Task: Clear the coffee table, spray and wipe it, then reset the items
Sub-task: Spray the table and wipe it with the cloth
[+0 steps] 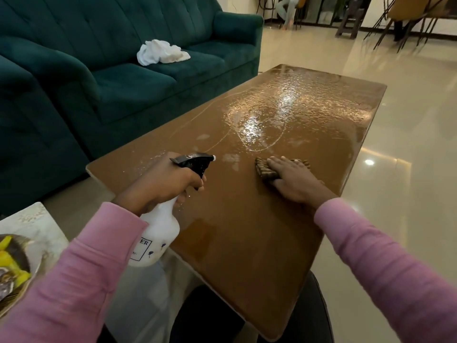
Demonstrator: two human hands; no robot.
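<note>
The brown coffee table [247,231] stretches away from me, its far half wet and streaked with spray and foam. My left hand [160,184] grips a white spray bottle [158,233] with a black trigger head, nozzle pointing over the table's near left part. My right hand [294,179] presses flat on a brown ribbed cloth [263,169] lying on the tabletop, right of the nozzle. Both sleeves are pink.
A teal sofa [123,70] runs along the table's left side with a crumpled white cloth [160,52] on its seat. At lower left a pale side table [37,226] carries a dish with yellow items [12,263]. Glossy floor lies to the right; chairs stand far back.
</note>
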